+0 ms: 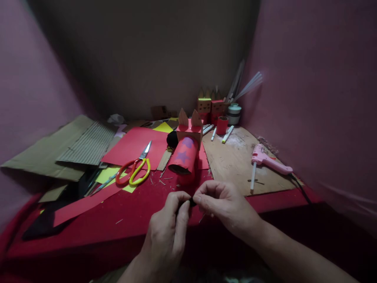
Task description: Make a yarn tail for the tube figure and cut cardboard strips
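Note:
My left hand (169, 224) and my right hand (225, 204) meet fingertip to fingertip above the front of the table. Both are pinched on a small dark piece (192, 202), mostly hidden by the fingers, so its kind cannot be made out. Just beyond them lies a red paper-covered tube with purple stars (184, 153). Against its far end is a cardboard box head with two pointed ears (190, 131). A round black thing (172, 139) shows beside that head on the left.
Scissors with red and yellow handles (137, 169) lie left on red paper (132, 147). Cardboard sheets (55, 151) are piled far left. At right, a pink glue gun (268, 159) rests on a wooden board (226, 173). Markers, a red tube (222, 125) and finished-looking box figures (204, 105) stand behind.

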{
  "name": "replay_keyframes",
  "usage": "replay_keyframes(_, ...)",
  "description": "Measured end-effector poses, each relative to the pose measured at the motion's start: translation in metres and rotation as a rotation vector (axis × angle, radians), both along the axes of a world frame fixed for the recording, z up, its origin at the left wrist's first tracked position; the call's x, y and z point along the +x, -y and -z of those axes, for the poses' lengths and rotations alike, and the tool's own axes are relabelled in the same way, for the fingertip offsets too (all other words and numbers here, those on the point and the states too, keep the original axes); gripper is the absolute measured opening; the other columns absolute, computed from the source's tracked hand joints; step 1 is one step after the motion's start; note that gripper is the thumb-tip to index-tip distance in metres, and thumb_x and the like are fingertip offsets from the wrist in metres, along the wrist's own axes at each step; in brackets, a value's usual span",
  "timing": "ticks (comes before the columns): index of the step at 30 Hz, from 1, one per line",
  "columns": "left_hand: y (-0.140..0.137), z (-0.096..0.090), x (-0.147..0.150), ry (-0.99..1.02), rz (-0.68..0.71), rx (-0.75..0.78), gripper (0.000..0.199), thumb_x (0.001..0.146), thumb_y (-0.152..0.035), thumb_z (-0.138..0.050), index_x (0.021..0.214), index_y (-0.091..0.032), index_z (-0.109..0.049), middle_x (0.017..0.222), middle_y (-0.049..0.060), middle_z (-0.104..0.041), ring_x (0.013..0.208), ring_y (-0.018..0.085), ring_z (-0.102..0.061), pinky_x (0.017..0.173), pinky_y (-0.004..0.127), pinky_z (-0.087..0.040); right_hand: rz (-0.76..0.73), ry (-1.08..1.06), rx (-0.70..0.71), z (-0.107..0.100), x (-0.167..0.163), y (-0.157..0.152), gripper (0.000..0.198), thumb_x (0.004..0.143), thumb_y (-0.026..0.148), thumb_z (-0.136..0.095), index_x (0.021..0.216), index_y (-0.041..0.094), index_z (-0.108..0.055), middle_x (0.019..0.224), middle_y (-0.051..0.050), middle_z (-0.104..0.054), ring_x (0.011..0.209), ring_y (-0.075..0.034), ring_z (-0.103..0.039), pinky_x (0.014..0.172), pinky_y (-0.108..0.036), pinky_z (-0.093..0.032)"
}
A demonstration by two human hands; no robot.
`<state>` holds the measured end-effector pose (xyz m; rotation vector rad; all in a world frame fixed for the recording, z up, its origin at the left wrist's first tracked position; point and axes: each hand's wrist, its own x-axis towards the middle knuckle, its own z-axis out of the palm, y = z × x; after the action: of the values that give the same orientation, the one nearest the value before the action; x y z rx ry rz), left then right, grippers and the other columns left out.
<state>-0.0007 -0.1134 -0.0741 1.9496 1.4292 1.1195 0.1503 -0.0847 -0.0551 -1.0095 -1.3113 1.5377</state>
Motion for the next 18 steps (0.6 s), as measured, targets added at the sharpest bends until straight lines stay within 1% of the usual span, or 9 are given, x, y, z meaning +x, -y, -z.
replay_keyframes(1,-0.001,0.0,-0.002,-0.049,0.012,0.037,0.015,0.09,-0.028,-0.043,0.101,-0.024,-0.052,0.082,0.001,-0.065,0.071,0.014,-0.064,0.063,0.024,-0.049,0.004,-0.002,0.002,0.0,0.0,-0.001,0.016,0.074,0.026,-0.062,0.064,0.014,-0.057,0.057,0.004,-0.051,0.051,-0.005,-0.041,0.049,-0.019,-0.034)
replay_keyframes(2,-0.002,0.0,-0.004,-0.097,0.013,0.081,0.021,0.087,-0.028,-0.048,0.108,-0.023,-0.05,0.094,0.003,-0.066,0.082,0.017,-0.064,0.071,0.026,-0.05,0.012,0.001,0.006,0.0,0.0,-0.001,0.016,0.074,0.026,-0.062,0.064,0.014,-0.056,0.057,0.004,-0.05,0.052,-0.006,-0.042,0.05,-0.019,-0.035)
replay_keyframes(4,-0.003,0.002,-0.007,-0.181,-0.007,0.181,0.043,0.082,-0.031,-0.057,0.122,-0.023,-0.043,0.114,0.008,-0.061,0.1,0.021,-0.061,0.083,0.031,-0.05,0.02,0.013,0.016,0.0,0.0,-0.001,0.017,0.075,0.026,-0.061,0.064,0.014,-0.056,0.058,0.003,-0.051,0.053,-0.006,-0.043,0.051,-0.02,-0.035)
replay_keyframes(5,-0.003,0.004,-0.007,-0.203,-0.018,0.231,0.05,0.081,-0.031,-0.059,0.126,-0.023,-0.04,0.118,0.008,-0.059,0.105,0.022,-0.059,0.086,0.033,-0.049,0.014,0.017,0.014,-0.001,0.0,-0.001,0.018,0.075,0.026,-0.061,0.064,0.014,-0.055,0.058,0.003,-0.051,0.053,-0.007,-0.044,0.051,-0.02,-0.036)
replay_keyframes(6,-0.003,0.006,-0.006,-0.21,-0.027,0.279,0.051,0.081,-0.03,-0.059,0.128,-0.023,-0.039,0.117,0.008,-0.06,0.105,0.022,-0.059,0.087,0.033,-0.049,0.003,0.016,0.012,-0.001,-0.001,-0.001,0.019,0.076,0.027,-0.061,0.063,0.015,-0.054,0.058,0.003,-0.051,0.053,-0.007,-0.044,0.051,-0.021,-0.036)
replay_keyframes(8,-0.001,0.011,-0.004,-0.196,-0.044,0.355,0.041,0.084,-0.026,-0.056,0.122,-0.024,-0.043,0.108,0.006,-0.063,0.095,0.02,-0.062,0.082,0.03,-0.051,-0.022,0.006,0.006,-0.002,-0.002,-0.001,0.019,0.076,0.027,-0.061,0.063,0.015,-0.054,0.059,0.002,-0.052,0.053,-0.007,-0.045,0.052,-0.021,-0.036)
replay_keyframes(10,0.0,0.013,-0.002,-0.169,-0.07,0.379,0.027,0.085,-0.02,-0.054,0.112,-0.025,-0.049,0.094,0.002,-0.066,0.082,0.015,-0.064,0.074,0.025,-0.051,-0.041,-0.006,0.006,-0.003,-0.002,-0.002,0.018,0.074,0.026,-0.062,0.063,0.014,-0.055,0.058,0.002,-0.052,0.053,-0.007,-0.046,0.051,-0.021,-0.036)
replay_keyframes(12,0.001,0.013,-0.001,-0.156,-0.068,0.37,0.021,0.086,-0.016,-0.053,0.104,-0.025,-0.053,0.086,0.0,-0.066,0.075,0.013,-0.064,0.07,0.022,-0.05,-0.057,-0.023,0.0,-0.004,-0.002,-0.004,0.016,0.072,0.025,-0.063,0.062,0.014,-0.057,0.055,0.003,-0.051,0.051,-0.006,-0.044,0.05,-0.021,-0.034)
replay_keyframes(18,0.002,-0.001,-0.009,-0.21,0.076,0.483,0.023,0.084,-0.007,-0.053,0.104,-0.017,-0.058,0.083,0.002,-0.066,0.073,0.01,-0.063,0.068,0.019,-0.049,-0.086,-0.055,-0.078,-0.005,-0.001,-0.01,0.02,0.065,0.029,-0.067,0.057,0.014,-0.057,0.048,0.005,-0.047,0.045,-0.005,-0.038,0.043,-0.019,-0.028)
